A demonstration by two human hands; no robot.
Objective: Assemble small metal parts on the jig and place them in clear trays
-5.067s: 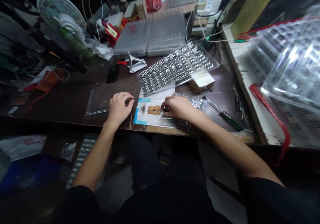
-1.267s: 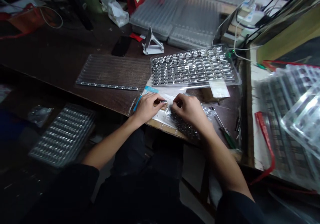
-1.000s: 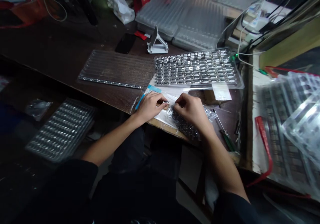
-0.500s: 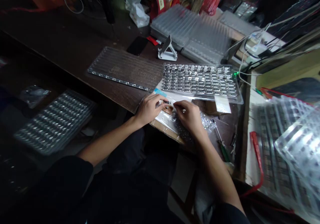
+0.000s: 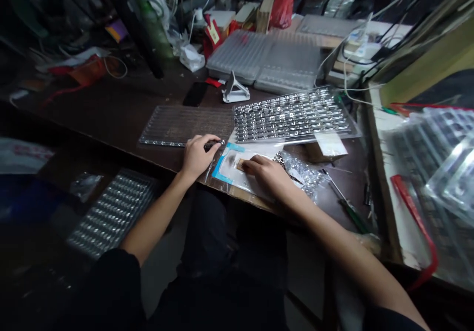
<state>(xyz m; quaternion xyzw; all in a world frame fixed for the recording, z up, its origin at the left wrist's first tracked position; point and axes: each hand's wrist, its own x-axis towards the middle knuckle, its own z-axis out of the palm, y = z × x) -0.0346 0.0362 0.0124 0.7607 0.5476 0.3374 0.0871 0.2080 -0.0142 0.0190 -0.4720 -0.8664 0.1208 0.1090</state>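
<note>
My left hand (image 5: 195, 157) is closed, thumb and forefinger pinching a small shiny metal part (image 5: 222, 142). It is over the front right corner of a clear ridged plastic tray (image 5: 174, 124), which has a row of metal pieces along its near edge. My right hand (image 5: 269, 174) has its fingers closed at a small brown block (image 5: 240, 165), partly hidden by them. The block rests on a white work sheet (image 5: 242, 179) edged with blue tape. Behind the hands lies a second clear tray (image 5: 292, 115), filled with rows of shiny metal parts.
Crumpled clear plastic with small metal pieces (image 5: 309, 177) lies right of my right hand, near a green-handled screwdriver (image 5: 353, 215). Behind the trays are a white stand (image 5: 235, 91), a black phone (image 5: 195, 94) and stacked clear trays (image 5: 237, 52). Another filled tray (image 5: 113, 212) sits low at left.
My left hand has moved left, away from the brown block, with a small metal part. My right hand has come down onto the block. The camera view has shifted.
</note>
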